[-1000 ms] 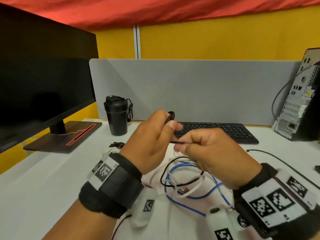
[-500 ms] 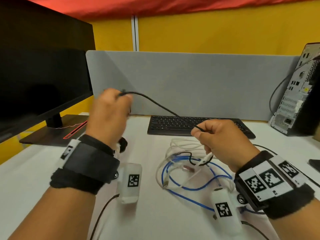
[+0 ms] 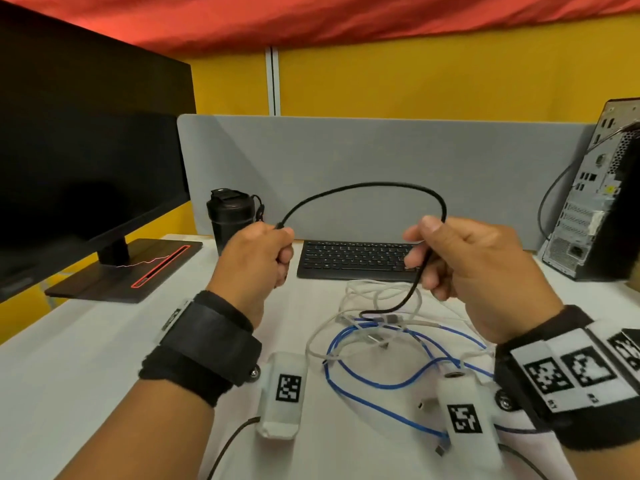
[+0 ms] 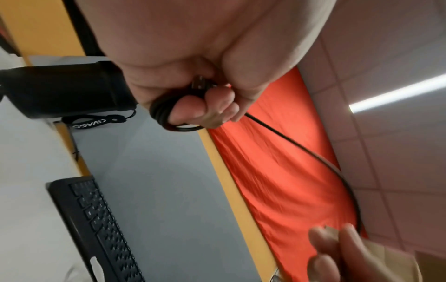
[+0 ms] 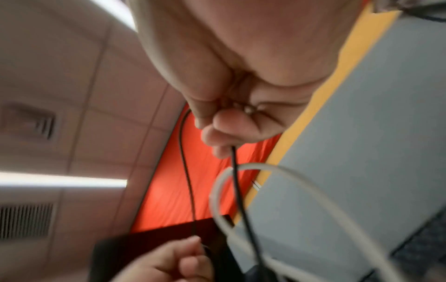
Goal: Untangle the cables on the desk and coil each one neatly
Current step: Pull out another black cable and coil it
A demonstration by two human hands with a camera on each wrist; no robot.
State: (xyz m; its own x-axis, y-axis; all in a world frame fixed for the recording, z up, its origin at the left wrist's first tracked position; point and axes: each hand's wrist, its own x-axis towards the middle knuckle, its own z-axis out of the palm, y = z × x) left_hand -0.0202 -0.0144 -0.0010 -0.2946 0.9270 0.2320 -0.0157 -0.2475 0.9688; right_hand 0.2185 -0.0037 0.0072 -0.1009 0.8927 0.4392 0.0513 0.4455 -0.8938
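A thin black cable (image 3: 367, 186) arches in the air between my two hands above the desk. My left hand (image 3: 266, 251) grips a small coil of that cable (image 4: 169, 114) wound round its fingers, with the plug tucked in the palm. My right hand (image 3: 446, 258) pinches the cable (image 5: 233, 152) further along; its free end hangs down to the pile. On the white desk (image 3: 86, 358) below lie a white cable (image 3: 363, 296) and a blue cable (image 3: 381, 386), looped over each other.
A black keyboard (image 3: 353, 259) lies behind the pile. A black tumbler (image 3: 230, 216) stands at the back left beside a monitor (image 3: 86, 161) on its base. A computer tower (image 3: 595, 202) stands at the right. A grey partition (image 3: 381, 150) closes the back.
My left hand has come down and right toward the middle. The black cable, earlier stretched nearly straight between my hands, now bows up in a wide arch. More of it has left the pile.
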